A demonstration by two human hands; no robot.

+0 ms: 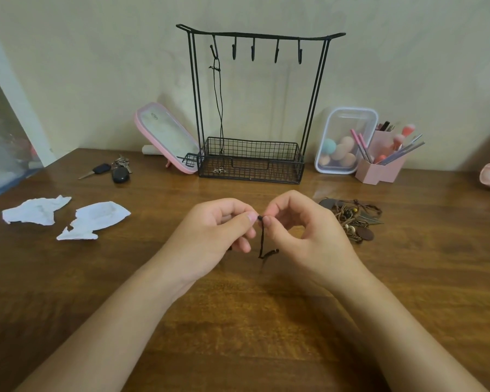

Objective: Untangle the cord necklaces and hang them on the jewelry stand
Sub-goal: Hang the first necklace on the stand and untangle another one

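Observation:
My left hand and my right hand meet above the middle of the wooden table, and both pinch the top of a black cord necklace between thumb and fingertips. A short length of the cord dangles below the fingers. A tangled pile of brown cord necklaces with beads and pendants lies just right of my right hand. The black wire jewelry stand rises at the back by the wall. One black cord necklace hangs from its leftmost hook, its silver pendant down in the stand's basket.
Two crumpled white tissues lie at the left. Keys with a fob sit behind them. A pink-framed mirror leans left of the stand. A clear box of sponges and a pink brush holder stand at the back right.

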